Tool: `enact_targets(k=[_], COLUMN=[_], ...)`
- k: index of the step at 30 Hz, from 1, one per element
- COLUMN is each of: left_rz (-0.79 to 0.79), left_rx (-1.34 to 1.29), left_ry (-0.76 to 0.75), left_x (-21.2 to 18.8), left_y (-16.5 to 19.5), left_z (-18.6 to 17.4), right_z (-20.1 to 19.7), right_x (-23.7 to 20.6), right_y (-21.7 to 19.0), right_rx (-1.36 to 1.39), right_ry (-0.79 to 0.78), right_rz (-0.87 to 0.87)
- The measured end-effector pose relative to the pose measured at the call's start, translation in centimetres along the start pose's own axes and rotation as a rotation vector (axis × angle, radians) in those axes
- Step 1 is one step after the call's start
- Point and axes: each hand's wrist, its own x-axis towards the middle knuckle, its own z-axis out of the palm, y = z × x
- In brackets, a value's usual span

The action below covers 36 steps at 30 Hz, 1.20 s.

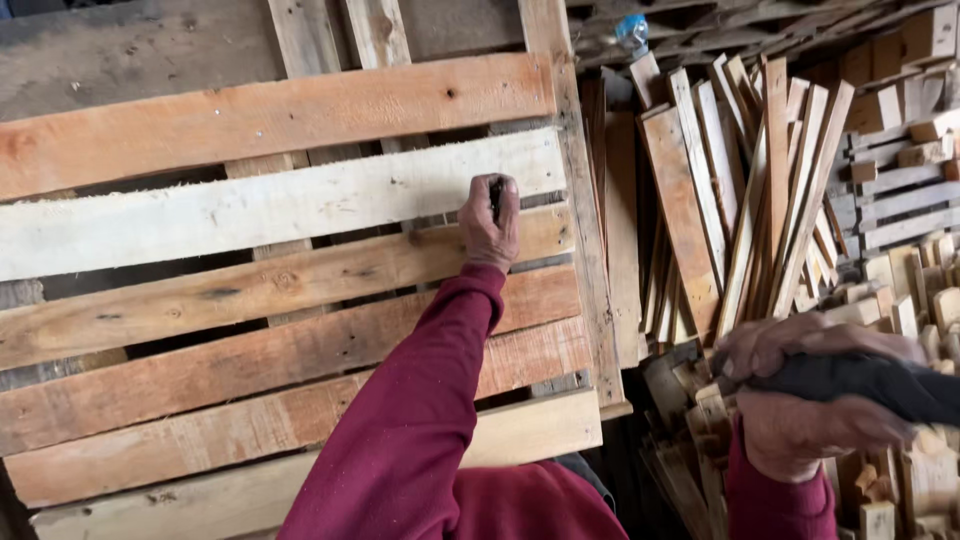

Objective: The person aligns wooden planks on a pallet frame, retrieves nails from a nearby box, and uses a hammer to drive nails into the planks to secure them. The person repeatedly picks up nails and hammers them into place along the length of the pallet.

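Observation:
My left hand reaches forward in a maroon sleeve and presses a small dark object against a pale board of a wooden pallet. The pallet leans upright in front of me, its slats running across. I cannot tell what the small object is. My right hand is low at the right edge, closed around a black, blurred object that sticks out to the right. It hovers above loose wood scraps, apart from the pallet.
Many narrow wooden slats lean upright just right of the pallet. Stacked boards and short offcuts fill the far right. Small wood blocks lie heaped below my right hand. A blue thing sits on top at the back.

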Motion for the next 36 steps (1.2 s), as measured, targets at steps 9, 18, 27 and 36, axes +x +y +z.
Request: enact_targets(k=[9, 18, 27, 36], left_rz=[-0.077, -0.84, -0.617, -0.221], left_rx=[-0.037, -0.849, -0.298, 0.834], left_ry=[-0.035, -0.122, -0.364, -0.545], left_x=[-0.1, -2.6, -11.3, -15.1], left_y=[-0.9, 3.4, 3.9, 6.9], left_z=[0.2, -4.9, -10.3, -19.8], right_z=[3.4, 7.0, 6.0, 7.9], right_x=[-12.7, 0.9, 3.9, -14.3], right_y=[9.2, 9.4, 13.8, 9.6], right_rx=[-1.018, -0.928, -1.332, -0.778], right_ry=[-0.192, 0.005, -0.288, 0.068], right_rz=[0.536, 0.586, 0.061, 0.794])
